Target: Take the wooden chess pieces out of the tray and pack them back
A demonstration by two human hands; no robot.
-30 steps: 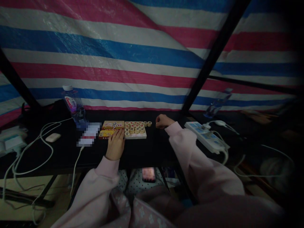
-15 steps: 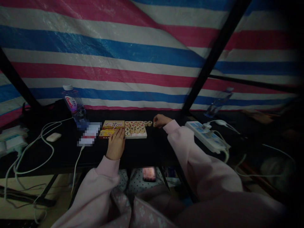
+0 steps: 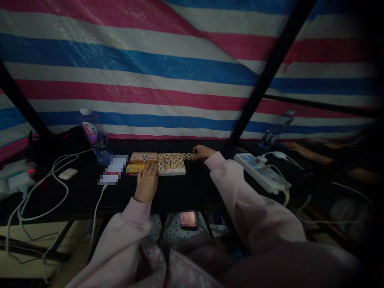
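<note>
Head camera: at the far left of the black table (image 3: 174,192), white chargers (image 3: 19,178) are seen, a red light lit on one, beside looped white cables (image 3: 55,170) and a small pale case (image 3: 68,173). A clear bottle (image 3: 90,132) is stood behind a phone (image 3: 113,170), whose screen is blurred and to which a cable is joined. Just right of the phone, a printed box (image 3: 142,158) is laid flat; on its near right part the left hand (image 3: 147,182) is rested, palm down, fingers extended, nothing grasped. Against the box's right side a white tray (image 3: 175,172) is set, filled with round game pieces (image 3: 172,162) marked in red and black. Beyond its far right corner two loose pieces (image 3: 187,156) are lined up. By the right hand (image 3: 202,152), fingers curled, a third piece (image 3: 194,157) is touched and partly covered at the row's end; whether it is gripped cannot be told. Farther right, a white power strip (image 3: 255,170) is placed, with plugs inserted, and a second bottle (image 3: 274,132) is stood behind it. Near that bottle another person's hand (image 3: 295,148) is rested on the table.
</note>
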